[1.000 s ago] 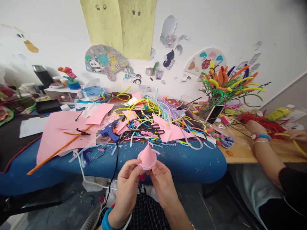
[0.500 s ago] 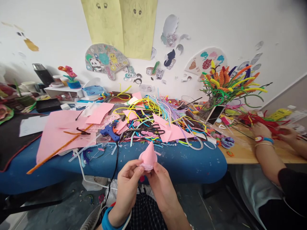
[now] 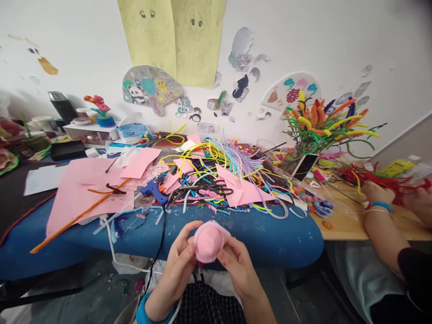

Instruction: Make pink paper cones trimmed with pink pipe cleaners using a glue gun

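A small pink cone-shaped hat [image 3: 208, 243] with a fuzzy rim is held over my lap, in front of the blue table edge. Its tip now points toward me, so it looks nearly round. My left hand [image 3: 180, 256] pinches the rim on the left, thumb in front. On the right side, my right hand [image 3: 236, 263] grips the rim between thumb and fingers. A small dark pink bit shows under the hat; I cannot make out what it is. A blue glue gun [image 3: 154, 191] lies on the table beyond my hands.
Pink sheets [image 3: 87, 184] and a long orange pipe cleaner [image 3: 77, 220] lie at left. Scissors [image 3: 224, 187] rest among pipe cleaners [image 3: 243, 157] in the middle. At right stand a phone [image 3: 304, 167] and a vase of fuzzy stems. Another person's hand [image 3: 378, 193] works among red pipe cleaners.
The pink hat has been tilted from upright so that its tip faces me. My right hand has shifted slightly right and down. The other person's hands have moved right.
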Motion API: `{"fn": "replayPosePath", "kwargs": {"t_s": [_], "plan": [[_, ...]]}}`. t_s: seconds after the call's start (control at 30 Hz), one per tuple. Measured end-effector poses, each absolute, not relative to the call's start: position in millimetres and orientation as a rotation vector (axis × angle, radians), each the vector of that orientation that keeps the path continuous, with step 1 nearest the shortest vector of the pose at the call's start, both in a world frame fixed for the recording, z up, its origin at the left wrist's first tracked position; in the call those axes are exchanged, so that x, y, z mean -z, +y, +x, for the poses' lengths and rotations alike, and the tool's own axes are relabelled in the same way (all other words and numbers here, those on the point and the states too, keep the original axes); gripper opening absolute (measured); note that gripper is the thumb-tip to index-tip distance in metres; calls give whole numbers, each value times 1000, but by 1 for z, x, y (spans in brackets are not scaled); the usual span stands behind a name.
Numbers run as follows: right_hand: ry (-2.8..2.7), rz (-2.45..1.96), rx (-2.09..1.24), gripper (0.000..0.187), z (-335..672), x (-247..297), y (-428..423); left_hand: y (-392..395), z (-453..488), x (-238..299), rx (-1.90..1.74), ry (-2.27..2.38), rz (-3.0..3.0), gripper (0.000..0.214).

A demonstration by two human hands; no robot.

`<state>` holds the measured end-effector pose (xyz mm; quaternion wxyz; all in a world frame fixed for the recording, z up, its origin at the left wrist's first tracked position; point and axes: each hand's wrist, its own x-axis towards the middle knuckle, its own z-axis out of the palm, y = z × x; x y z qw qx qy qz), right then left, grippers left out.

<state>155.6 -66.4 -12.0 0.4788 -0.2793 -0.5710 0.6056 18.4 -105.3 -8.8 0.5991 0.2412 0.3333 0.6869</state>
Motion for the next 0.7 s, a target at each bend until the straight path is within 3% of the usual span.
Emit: {"fn": "replayPosePath", "kwargs": {"t_s": [0.53,0.7], "plan": [[-2409,-397,-1316,10,131,-41,9,-82,-66,3,-1310,891,1118,34],[-2326,-423,-1314,25,87,-47,33,-96,-105,-12,-1432,1089,1202,30]]}}
